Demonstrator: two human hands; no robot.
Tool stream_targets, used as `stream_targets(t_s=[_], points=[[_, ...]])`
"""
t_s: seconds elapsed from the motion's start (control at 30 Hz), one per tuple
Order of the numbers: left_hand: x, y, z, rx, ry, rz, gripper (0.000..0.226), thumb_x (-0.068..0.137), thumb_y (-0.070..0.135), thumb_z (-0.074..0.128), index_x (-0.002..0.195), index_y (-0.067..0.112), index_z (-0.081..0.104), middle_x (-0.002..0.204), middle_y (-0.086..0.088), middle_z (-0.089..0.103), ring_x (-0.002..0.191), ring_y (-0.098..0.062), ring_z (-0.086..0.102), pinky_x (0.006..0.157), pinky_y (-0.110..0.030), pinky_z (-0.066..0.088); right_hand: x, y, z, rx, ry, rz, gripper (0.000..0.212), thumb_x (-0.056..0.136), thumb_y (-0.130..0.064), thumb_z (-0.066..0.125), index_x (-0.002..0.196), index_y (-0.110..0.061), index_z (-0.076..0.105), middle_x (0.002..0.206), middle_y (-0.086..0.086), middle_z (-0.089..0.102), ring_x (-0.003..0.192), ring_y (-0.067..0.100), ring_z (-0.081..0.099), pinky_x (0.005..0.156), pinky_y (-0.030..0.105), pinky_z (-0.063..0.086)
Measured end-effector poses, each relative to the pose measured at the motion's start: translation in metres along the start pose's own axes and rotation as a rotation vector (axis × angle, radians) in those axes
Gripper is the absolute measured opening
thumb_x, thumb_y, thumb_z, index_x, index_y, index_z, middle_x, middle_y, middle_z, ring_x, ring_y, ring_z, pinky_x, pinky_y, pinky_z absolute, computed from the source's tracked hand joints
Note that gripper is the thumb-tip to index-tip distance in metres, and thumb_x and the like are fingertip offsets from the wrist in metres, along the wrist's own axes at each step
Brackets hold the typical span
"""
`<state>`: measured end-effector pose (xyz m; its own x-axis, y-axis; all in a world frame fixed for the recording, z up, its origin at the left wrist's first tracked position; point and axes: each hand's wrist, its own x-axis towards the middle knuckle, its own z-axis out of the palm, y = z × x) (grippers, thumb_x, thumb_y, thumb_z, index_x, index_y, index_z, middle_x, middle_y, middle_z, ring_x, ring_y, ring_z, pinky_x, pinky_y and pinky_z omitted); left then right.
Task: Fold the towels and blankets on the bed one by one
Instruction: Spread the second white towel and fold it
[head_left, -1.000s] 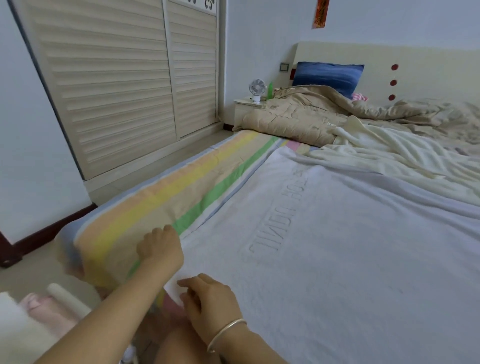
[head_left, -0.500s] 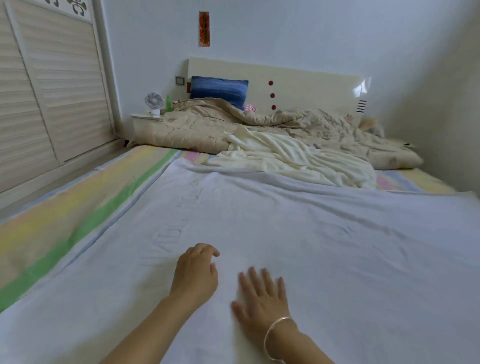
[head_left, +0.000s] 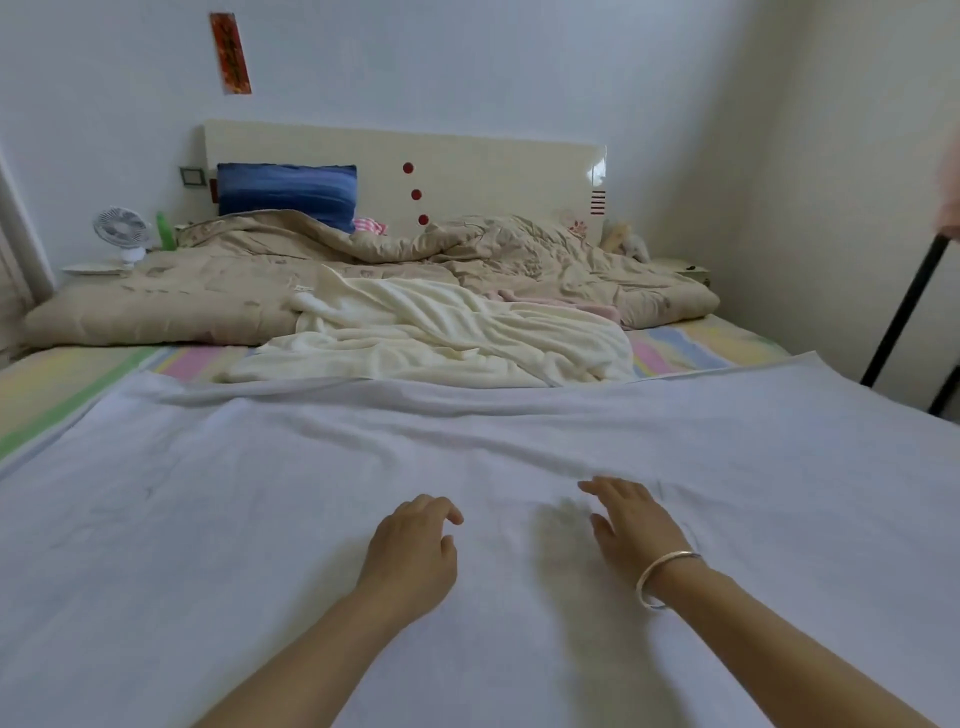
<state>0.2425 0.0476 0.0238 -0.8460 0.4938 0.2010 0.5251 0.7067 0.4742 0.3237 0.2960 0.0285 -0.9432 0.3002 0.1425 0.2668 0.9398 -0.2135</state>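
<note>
White towel (head_left: 208, 519) beneath my left hand (head_left: 410, 551) and right hand (head_left: 634, 525) flattens as they've slid apart, fingers loose, nothing gripped; folding probably next.

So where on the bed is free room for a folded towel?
The striped sheet is bare along the left edge beside the white towel, and at far right past the cream blanket. Crowded at the headboard: beige quilt, blue pillow.

A towel (head_left: 208, 519) covers the near part of the bed (head_left: 52, 384). The left hand (head_left: 410, 551) and right hand (head_left: 634, 525) are at its near middle, apart. Behind it lies a blanket (head_left: 441, 338), then a quilt (head_left: 208, 291), then a pillow (head_left: 285, 189) against the headboard (head_left: 493, 176). A fan (head_left: 120, 228) stands far left.
</note>
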Motion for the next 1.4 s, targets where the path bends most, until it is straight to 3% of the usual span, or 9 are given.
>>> stream_targets(t_s=[0.23,0.33,0.5,0.63,0.8,1.0,1.23,1.37,1.4], points=[[0.122,0.030,0.064,-0.014,0.007,0.073,0.034,0.099,0.028,0.044,0.132,0.024,0.052,0.136,0.014,0.048,0.128,-0.009,0.042,0.106,-0.022,0.032,0.103,0.078,0.036,-0.043,-0.247,0.131,0.057,0.100,-0.055,0.018,0.153,-0.037,0.005,0.162,-0.004,-0.006,0.149,0.018,-0.009,0.120,0.039,-0.006],[0.167,0.026,0.083,0.076,0.083,0.025,0.021,0.098,0.028,0.043,0.110,0.024,0.060,0.116,0.010,0.058,0.112,-0.015,0.051,0.094,-0.027,0.040,0.149,0.085,0.046,-0.005,-0.198,0.093,0.056,0.100,-0.054,0.016,0.153,-0.036,0.009,0.162,-0.006,-0.006,0.148,0.015,-0.010,0.119,0.039,-0.007],[0.259,0.019,0.091,0.235,0.366,-0.097,0.019,0.094,0.018,0.047,0.106,0.025,0.060,0.108,0.008,0.061,0.106,-0.016,0.053,0.087,-0.029,0.040,0.248,0.092,0.056,0.033,0.063,0.056,0.052,0.100,-0.047,0.017,0.148,-0.030,0.029,0.159,-0.003,0.019,0.147,0.019,0.011,0.119,0.035,0.008],[0.296,-0.002,0.120,0.296,0.446,-0.109,0.035,0.084,0.006,0.055,0.113,0.023,0.062,0.112,0.004,0.060,0.110,-0.024,0.054,0.089,-0.035,0.038,0.292,0.089,0.078,-0.054,0.236,0.001,0.068,0.080,-0.046,0.004,0.128,-0.030,0.051,0.135,-0.006,0.051,0.127,0.021,0.039,0.108,0.036,0.021],[0.306,0.000,0.112,0.482,0.317,-0.132,0.035,0.086,0.011,0.053,0.116,0.029,0.057,0.120,0.005,0.055,0.117,-0.021,0.044,0.092,-0.032,0.033,0.301,0.088,0.067,-0.116,0.231,-0.030,0.036,0.090,-0.038,0.046,0.121,-0.023,0.058,0.126,0.003,0.056,0.123,0.027,0.044,0.104,0.037,0.030],[0.285,0.013,0.092,0.545,0.307,-0.157,0.009,0.086,0.021,0.061,0.089,0.026,0.054,0.103,0.002,0.059,0.104,-0.021,0.048,0.083,-0.030,0.035,0.277,0.088,0.034,-0.117,0.236,-0.026,0.015,0.087,-0.030,0.058,0.100,-0.023,0.059,0.109,0.000,0.056,0.105,0.024,0.053,0.079,0.032,0.037],[0.279,0.019,0.053,0.283,-0.188,-0.241,0.041,0.084,0.054,0.062,0.086,0.013,0.066,0.077,-0.001,0.062,0.081,-0.018,0.060,0.074,-0.029,0.045,0.277,0.093,0.030,-0.034,0.081,-0.020,0.040,0.087,-0.041,0.053,0.052,-0.020,0.050,0.071,-0.001,0.055,0.071,0.019,0.052,0.054,0.028,0.034],[0.283,0.011,0.053,0.275,-0.038,-0.200,0.008,0.087,0.027,0.062,0.089,0.023,0.068,0.095,0.004,0.067,0.097,-0.018,0.062,0.090,-0.036,0.051,0.278,0.096,0.033,-0.055,0.093,-0.030,0.007,0.086,-0.034,0.059,0.087,-0.029,0.055,0.093,-0.003,0.061,0.088,0.020,0.058,0.069,0.031,0.046],[0.282,0.012,0.053,0.304,-0.006,-0.194,0.005,0.086,0.022,0.063,0.091,0.024,0.066,0.099,0.005,0.065,0.100,-0.018,0.061,0.089,-0.035,0.051,0.278,0.096,0.032,-0.041,0.080,-0.023,0.017,0.086,-0.033,0.060,0.101,-0.031,0.053,0.099,-0.003,0.061,0.094,0.021,0.058,0.075,0.032,0.048]])
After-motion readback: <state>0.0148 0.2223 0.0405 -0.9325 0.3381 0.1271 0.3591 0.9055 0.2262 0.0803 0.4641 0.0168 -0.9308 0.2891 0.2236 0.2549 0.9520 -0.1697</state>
